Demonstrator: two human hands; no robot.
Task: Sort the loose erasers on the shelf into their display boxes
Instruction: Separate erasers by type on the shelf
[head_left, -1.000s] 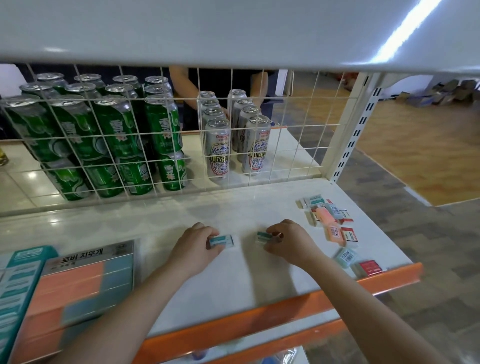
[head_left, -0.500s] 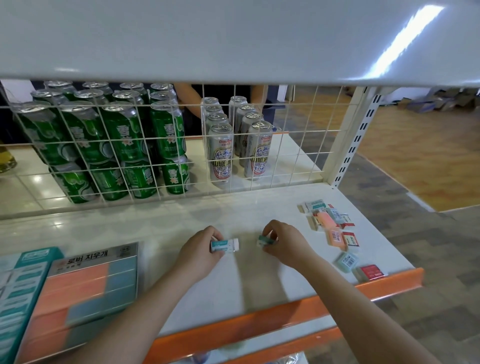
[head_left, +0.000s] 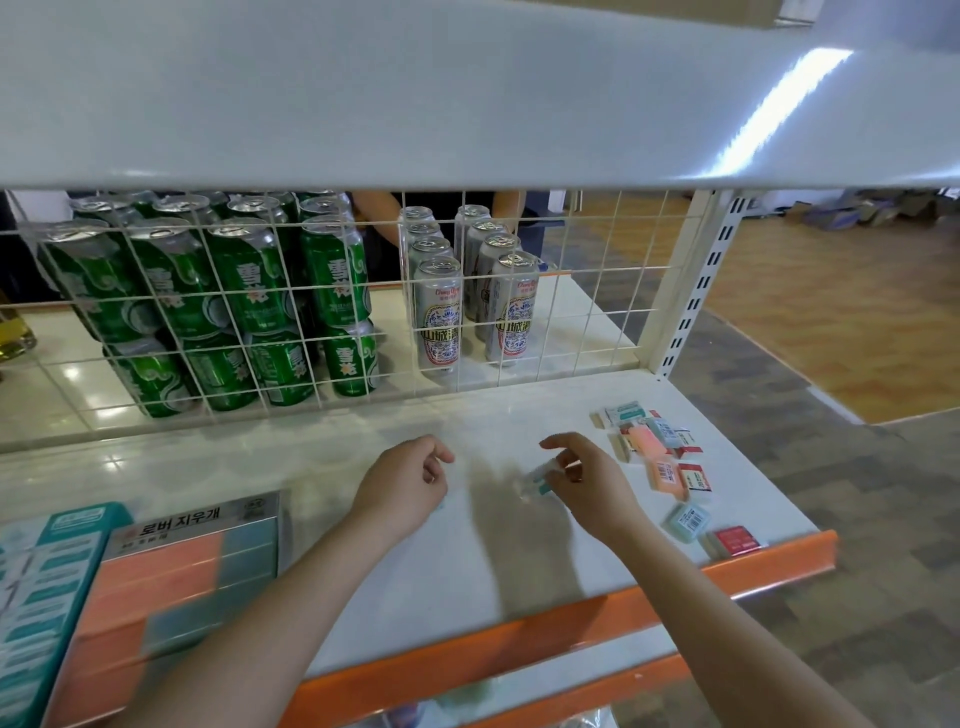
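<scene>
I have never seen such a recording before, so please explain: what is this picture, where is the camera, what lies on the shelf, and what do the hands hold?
There is no machine here. A person wears a camera on the head, so you look down at their own two hands. The right hand pinches a small teal eraser in its fingers. The left hand is curled, and whether it holds anything I cannot tell. On the white shelf lie loose erasers at the right and two display boxes at the left. Drink cans stand behind the wire grid.
</scene>
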